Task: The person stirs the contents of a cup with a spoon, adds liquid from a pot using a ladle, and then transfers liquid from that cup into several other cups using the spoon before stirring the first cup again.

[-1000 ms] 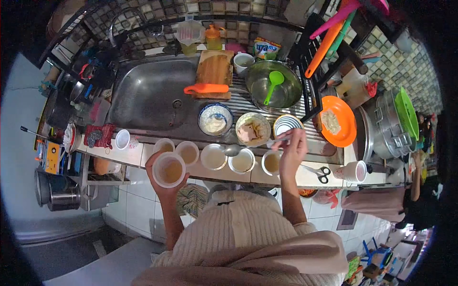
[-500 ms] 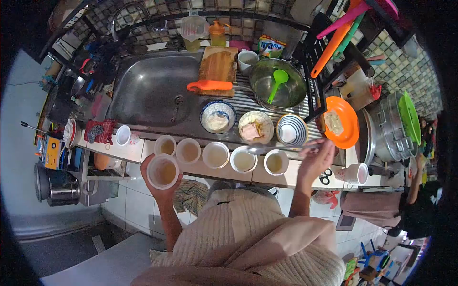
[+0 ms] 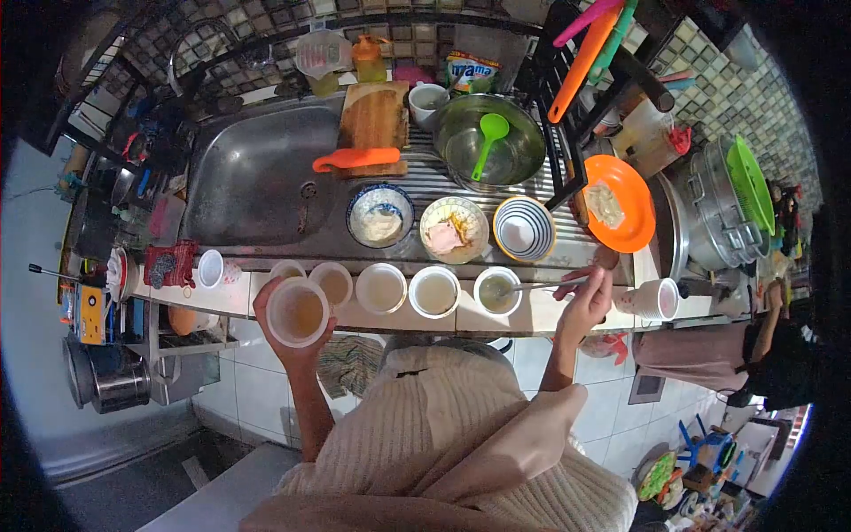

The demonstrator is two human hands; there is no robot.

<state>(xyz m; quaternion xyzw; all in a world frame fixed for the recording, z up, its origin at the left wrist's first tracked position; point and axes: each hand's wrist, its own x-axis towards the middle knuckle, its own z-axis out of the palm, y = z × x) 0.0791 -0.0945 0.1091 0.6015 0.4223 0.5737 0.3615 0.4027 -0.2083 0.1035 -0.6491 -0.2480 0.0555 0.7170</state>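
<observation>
Spoon [image 3: 542,285] has dipped into the end cup [image 3: 495,303], bodyward of the striped bowl [image 3: 523,232], its tip probably in liquid; the right hand [image 3: 581,310] pinches it. Left of that bowl, the left hand [image 3: 303,358] grips another cup [image 3: 297,314], which any move needs level.

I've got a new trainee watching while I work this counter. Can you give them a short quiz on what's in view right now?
1. True or false: the right hand holds a spoon whose far end is in a filled cup at the counter's front.

2. Multiple choice: what colour is the ladle in the metal bowl?
a) pink
b) green
c) orange

3. Fill in the blank: the lifted cup is in the grip of the person's ____ hand.

Key: 1. True; 2. b; 3. left
</observation>
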